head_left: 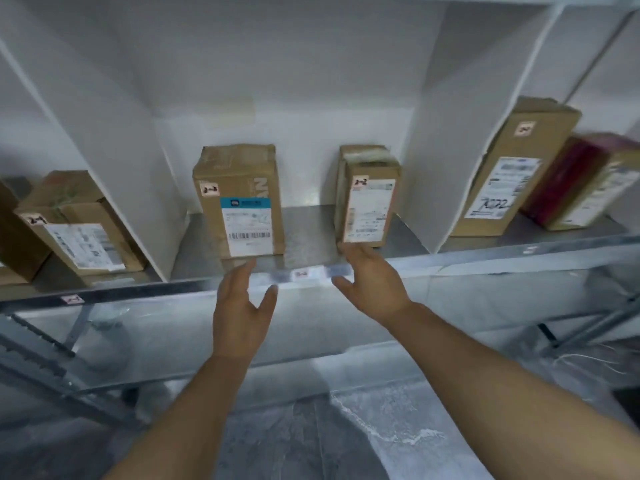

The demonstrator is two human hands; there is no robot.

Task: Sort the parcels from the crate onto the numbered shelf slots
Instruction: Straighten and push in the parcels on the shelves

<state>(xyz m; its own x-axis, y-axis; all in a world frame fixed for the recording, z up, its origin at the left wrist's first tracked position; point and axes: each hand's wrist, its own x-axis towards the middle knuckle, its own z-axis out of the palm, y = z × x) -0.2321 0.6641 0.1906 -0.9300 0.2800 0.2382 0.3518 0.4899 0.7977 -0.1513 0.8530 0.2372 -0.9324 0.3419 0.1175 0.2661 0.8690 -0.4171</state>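
In the middle shelf slot (308, 230) | left hand (242, 299), right hand (370, 278) both spread, empty | small parcel (369, 202) at right hand's 12 o'clock: stiff taped cardboard, likely light | grip opposite side faces

Shelf (311, 230) is split into three slots by the left divider (114, 161) and right divider (446, 161). In the middle slot, the left-standing parcel (239, 202) and right-standing parcel (369, 199) are set upright, well apart, with a slot label (304, 273) fixed on the front edge below the gap. A left-slot parcel (76, 223) is set beyond the left divider; beyond the right one, a tall parcel (509, 171) is stood with a lower parcel (585, 181) just to its right.
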